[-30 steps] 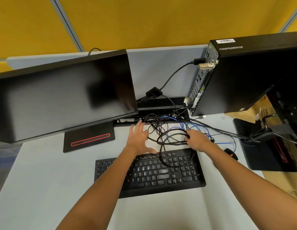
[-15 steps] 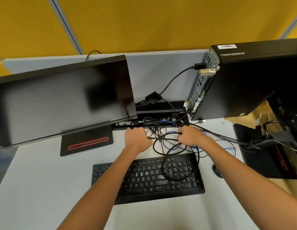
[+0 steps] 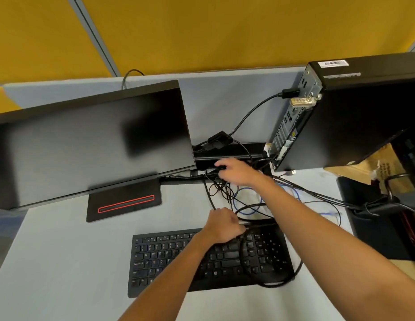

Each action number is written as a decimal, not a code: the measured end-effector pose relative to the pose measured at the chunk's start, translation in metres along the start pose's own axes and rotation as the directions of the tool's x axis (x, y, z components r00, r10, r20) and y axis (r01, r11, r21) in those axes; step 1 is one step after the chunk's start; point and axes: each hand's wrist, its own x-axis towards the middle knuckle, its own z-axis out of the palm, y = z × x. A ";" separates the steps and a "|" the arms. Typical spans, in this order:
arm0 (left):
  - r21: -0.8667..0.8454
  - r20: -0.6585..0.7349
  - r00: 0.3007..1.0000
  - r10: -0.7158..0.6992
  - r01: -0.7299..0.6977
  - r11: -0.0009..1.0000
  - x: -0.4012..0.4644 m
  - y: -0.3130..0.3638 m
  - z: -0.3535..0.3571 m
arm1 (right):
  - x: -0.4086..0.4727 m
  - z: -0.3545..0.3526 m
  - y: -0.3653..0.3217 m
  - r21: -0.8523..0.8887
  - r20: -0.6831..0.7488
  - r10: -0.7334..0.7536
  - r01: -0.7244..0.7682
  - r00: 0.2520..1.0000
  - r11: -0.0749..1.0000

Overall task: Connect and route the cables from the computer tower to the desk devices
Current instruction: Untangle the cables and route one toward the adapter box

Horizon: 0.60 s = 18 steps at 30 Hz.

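A tangle of black cables (image 3: 227, 191) lies on the pale counter (image 3: 62, 251) between the keyboard (image 3: 178, 258) and the back wall, with a blue cable (image 3: 246, 205) coiled through it and one thick black loop (image 3: 278, 278) spilling over the keyboard's right end. The cables are thin, limp and crossed over one another, so any single run is hard to follow. The left hand (image 3: 222, 225), at the keyboard's far edge, has its fingers curled round a black cable that runs off toward 3 o'clock. The right hand (image 3: 236, 170) reaches past it toward 12 o'clock, into the dark gap behind the monitor (image 3: 90, 144); its fingers appear to pinch a small dark plug, though motion blur leaves the grip uncertain. From there the computer tower (image 3: 364, 112) stands at about 2 o'clock, its rear ports turned toward the hands, one black lead (image 3: 255, 112) already plugged in near the top beside a brass padlock (image 3: 302, 101). The right hand is the nearer to those ports, and the plug's run lies roughly along the line from 9 to 3 o'clock. Judged from this, the job is mid-way: loose cable ends remain, including one small connector (image 3: 291, 173) lying just below the tower. A second monitor base (image 3: 375, 228) sits at the right edge, more cables draped over it.
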 end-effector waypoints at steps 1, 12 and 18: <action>-0.131 -0.039 0.999 0.013 -0.018 0.991 0.002 -0.007 -0.006 | 0.007 0.011 0.007 -0.079 0.002 -0.002 0.003 1.000 0.997; 0.044 -0.706 0.696 -0.130 0.226 0.973 0.068 -0.080 -0.074 | 0.003 0.029 0.073 -0.347 0.076 0.337 -0.292 0.938 0.891; 0.235 -0.513 0.825 -0.239 0.402 0.885 0.089 -0.098 -0.083 | 0.017 -0.006 0.050 -0.298 0.145 0.232 -0.181 0.962 0.937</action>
